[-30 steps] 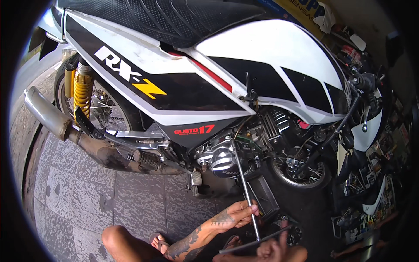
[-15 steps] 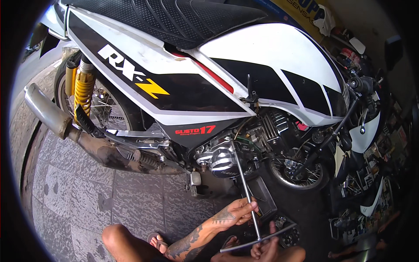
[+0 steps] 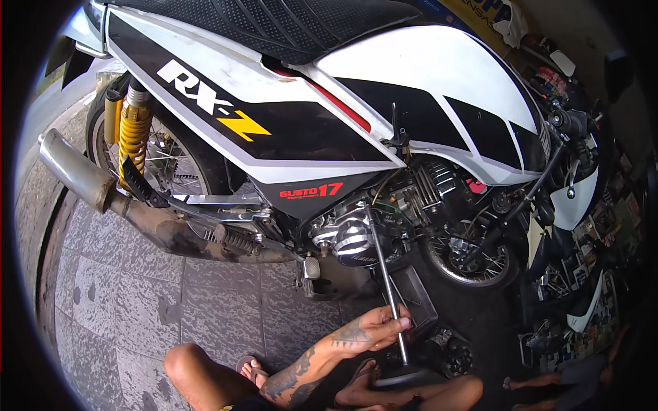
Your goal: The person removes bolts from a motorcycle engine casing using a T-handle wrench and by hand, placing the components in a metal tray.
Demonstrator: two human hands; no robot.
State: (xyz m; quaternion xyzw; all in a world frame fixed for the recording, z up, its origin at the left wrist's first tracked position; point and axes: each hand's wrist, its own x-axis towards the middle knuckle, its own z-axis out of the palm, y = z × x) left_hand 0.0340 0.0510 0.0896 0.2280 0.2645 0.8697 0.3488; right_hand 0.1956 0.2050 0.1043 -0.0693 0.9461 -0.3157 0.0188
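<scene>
My left hand (image 3: pixel 378 327) is closed around the long shaft of a T-handle wrench (image 3: pixel 385 274), with the thumb lying along the metal. The wrench slants up from my hand to the silver engine side cover (image 3: pixel 353 243) of a white and black motorcycle (image 3: pixel 418 68). Its tip meets the upper front part of that cover; the fastener under it is too small to make out. At the lower end, the crossbar is smeared by motion between my knees. My right hand does not show.
A dark tray (image 3: pixel 415 294) lies on the floor below the engine. The exhaust pipe (image 3: pixel 154 229) and footpeg (image 3: pixel 311 267) stick out on the left. Parts and tools crowd the right side, where another person's legs (image 3: pixel 541 380) show. Round metal parts (image 3: pixel 449 349) lie beside my knee.
My right hand was at the crossbar and is now out of view. The crossbar has turned and blurred. My left hand still holds the shaft, slightly higher in the picture.
</scene>
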